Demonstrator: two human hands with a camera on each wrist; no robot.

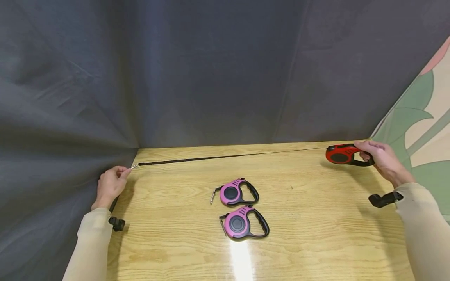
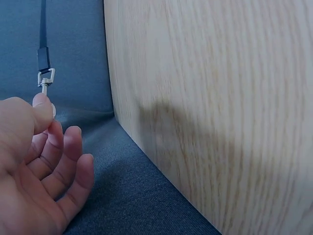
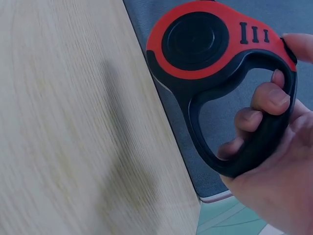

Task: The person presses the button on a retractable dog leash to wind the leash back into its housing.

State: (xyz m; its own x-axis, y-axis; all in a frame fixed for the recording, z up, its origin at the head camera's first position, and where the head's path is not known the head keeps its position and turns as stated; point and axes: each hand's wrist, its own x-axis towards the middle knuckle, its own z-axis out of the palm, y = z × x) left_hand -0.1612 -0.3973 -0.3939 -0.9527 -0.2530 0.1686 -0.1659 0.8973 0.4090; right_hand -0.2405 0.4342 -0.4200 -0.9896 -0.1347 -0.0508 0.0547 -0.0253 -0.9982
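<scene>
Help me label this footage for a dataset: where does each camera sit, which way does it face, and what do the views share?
Head: worn on the head, looking forward and down at the wooden table; both sleeved arms, left hand and right hand show.
Left wrist: by the left hand, facing its fingers pinching the metal clip.
Right wrist: by the right hand, facing the red leash housing it grips.
Shared: head and right wrist both show the red leash housing; head and left wrist both show the clip.
</scene>
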